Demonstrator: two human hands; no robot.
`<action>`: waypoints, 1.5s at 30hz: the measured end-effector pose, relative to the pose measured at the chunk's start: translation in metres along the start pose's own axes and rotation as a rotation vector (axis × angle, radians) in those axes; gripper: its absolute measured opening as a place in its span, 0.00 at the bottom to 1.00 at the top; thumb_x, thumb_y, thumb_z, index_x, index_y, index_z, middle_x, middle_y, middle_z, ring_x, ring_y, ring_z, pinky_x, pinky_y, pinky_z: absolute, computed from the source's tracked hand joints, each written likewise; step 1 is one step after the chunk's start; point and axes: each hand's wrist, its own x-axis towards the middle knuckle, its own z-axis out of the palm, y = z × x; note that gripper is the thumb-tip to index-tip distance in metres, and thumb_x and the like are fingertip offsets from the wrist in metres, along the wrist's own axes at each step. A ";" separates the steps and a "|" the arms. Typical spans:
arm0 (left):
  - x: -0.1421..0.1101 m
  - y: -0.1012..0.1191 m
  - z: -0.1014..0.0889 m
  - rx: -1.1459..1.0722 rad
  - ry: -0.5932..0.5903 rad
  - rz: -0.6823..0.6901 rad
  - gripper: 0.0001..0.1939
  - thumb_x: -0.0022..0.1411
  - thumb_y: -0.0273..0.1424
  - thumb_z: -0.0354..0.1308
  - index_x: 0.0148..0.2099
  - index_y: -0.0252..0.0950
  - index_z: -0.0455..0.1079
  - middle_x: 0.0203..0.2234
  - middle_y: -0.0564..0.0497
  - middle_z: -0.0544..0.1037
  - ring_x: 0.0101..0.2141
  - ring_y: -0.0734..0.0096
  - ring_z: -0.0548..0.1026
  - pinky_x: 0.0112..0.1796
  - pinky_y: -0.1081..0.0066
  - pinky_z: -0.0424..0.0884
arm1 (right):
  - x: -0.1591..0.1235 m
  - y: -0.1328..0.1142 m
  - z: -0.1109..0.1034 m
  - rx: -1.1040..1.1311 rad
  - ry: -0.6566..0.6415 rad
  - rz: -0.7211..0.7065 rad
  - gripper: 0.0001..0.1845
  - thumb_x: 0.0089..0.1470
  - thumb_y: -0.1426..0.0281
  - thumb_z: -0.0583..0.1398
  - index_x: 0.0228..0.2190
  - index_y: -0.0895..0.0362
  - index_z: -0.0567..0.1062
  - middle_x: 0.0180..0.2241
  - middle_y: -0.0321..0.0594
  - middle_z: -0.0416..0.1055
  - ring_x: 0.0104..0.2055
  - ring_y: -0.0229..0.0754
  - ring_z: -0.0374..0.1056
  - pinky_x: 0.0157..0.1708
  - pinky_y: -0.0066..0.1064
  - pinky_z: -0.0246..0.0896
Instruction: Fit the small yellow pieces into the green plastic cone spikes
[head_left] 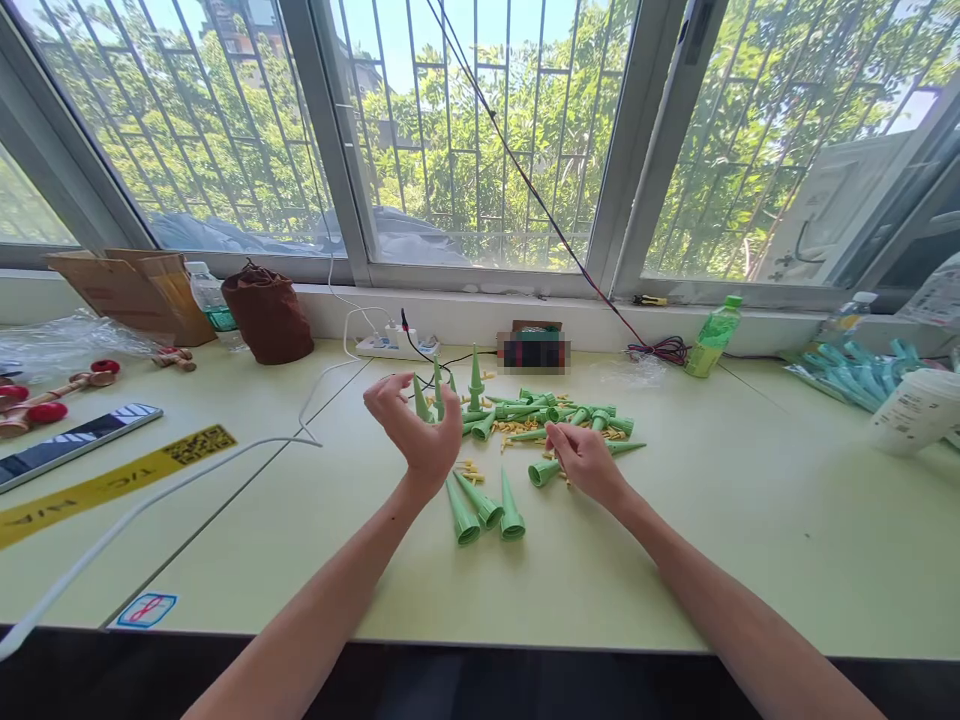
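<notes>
My left hand (pixel 414 432) is raised at the left of the pile, thumb and fingers curved apart, with nothing visible gripped. Just beyond it several green plastic cone spikes (pixel 475 382) stand upright, partly covered by the fingers. My right hand (pixel 589 460) is closed in a pinch over the pile's right side; whatever its fingertips hold is hidden. Under and beside it lie green spikes (pixel 543 472) and small yellow pegs (pixel 517 437). Between my forearms three loose green cones (pixel 511 515) lie with their open ends facing me, near a few yellow pegs (pixel 470 470).
A white cable (pixel 225 455) crosses the left side past a phone (pixel 79 443) and yellow tape (pixel 120 483). A brown pouch (pixel 268 312) and power strip (pixel 397 344) stand behind. To the right are a green bottle (pixel 712 338) and white cup (pixel 916 412).
</notes>
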 end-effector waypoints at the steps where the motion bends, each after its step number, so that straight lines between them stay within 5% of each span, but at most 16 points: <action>1: -0.003 0.003 -0.001 -0.045 -0.024 0.066 0.16 0.53 0.27 0.59 0.44 0.36 0.62 0.37 0.47 0.65 0.40 0.63 0.65 0.38 0.65 0.63 | 0.000 0.000 0.000 -0.006 0.000 -0.005 0.26 0.64 0.55 0.49 0.22 0.57 0.68 0.14 0.31 0.58 0.17 0.35 0.54 0.22 0.27 0.49; 4: -0.014 0.010 -0.003 -0.172 -0.165 0.226 0.11 0.55 0.25 0.59 0.42 0.37 0.64 0.34 0.48 0.67 0.36 0.66 0.67 0.34 0.68 0.65 | 0.000 0.001 0.000 -0.029 0.000 -0.025 0.26 0.64 0.55 0.49 0.22 0.57 0.69 0.14 0.31 0.58 0.17 0.35 0.54 0.22 0.27 0.49; 9: -0.029 0.011 0.000 -0.303 -0.897 0.264 0.05 0.62 0.23 0.51 0.38 0.36 0.66 0.27 0.53 0.69 0.25 0.76 0.66 0.29 0.74 0.63 | 0.000 0.001 0.000 -0.051 -0.022 -0.042 0.24 0.64 0.57 0.50 0.22 0.58 0.69 0.15 0.31 0.57 0.18 0.34 0.52 0.22 0.27 0.47; 13: -0.032 0.008 0.002 -0.262 -1.153 0.238 0.06 0.62 0.24 0.50 0.35 0.36 0.68 0.25 0.54 0.71 0.23 0.76 0.66 0.27 0.75 0.61 | -0.002 -0.002 0.000 -0.058 -0.034 -0.067 0.21 0.62 0.59 0.53 0.22 0.58 0.69 0.17 0.31 0.57 0.20 0.33 0.50 0.22 0.27 0.45; 22: -0.030 -0.001 0.009 -0.282 -1.044 -0.062 0.05 0.59 0.26 0.53 0.34 0.35 0.70 0.23 0.53 0.73 0.24 0.75 0.69 0.28 0.76 0.64 | -0.014 -0.020 0.008 0.011 -0.186 -0.126 0.16 0.59 0.60 0.57 0.25 0.58 0.71 0.19 0.31 0.60 0.21 0.34 0.51 0.22 0.27 0.46; 26: -0.028 -0.007 0.013 -0.307 -0.997 -0.224 0.05 0.58 0.28 0.54 0.33 0.34 0.71 0.21 0.54 0.73 0.24 0.75 0.70 0.27 0.76 0.65 | -0.022 -0.027 0.013 0.066 -0.374 -0.127 0.13 0.57 0.60 0.60 0.30 0.58 0.73 0.16 0.28 0.59 0.18 0.32 0.51 0.21 0.25 0.47; 33: -0.031 -0.008 0.014 -0.345 -1.010 -0.301 0.05 0.56 0.29 0.55 0.32 0.34 0.71 0.18 0.56 0.70 0.21 0.77 0.66 0.24 0.77 0.62 | -0.025 -0.030 0.012 0.035 -0.545 -0.143 0.18 0.51 0.56 0.65 0.38 0.57 0.77 0.18 0.30 0.65 0.20 0.33 0.59 0.23 0.24 0.53; 45: -0.029 -0.007 0.014 -0.332 -1.008 -0.321 0.06 0.56 0.30 0.55 0.32 0.34 0.72 0.18 0.55 0.70 0.20 0.77 0.65 0.24 0.77 0.61 | -0.025 -0.032 0.010 -0.030 -0.586 -0.194 0.21 0.46 0.58 0.68 0.42 0.54 0.77 0.18 0.29 0.67 0.20 0.34 0.61 0.23 0.25 0.54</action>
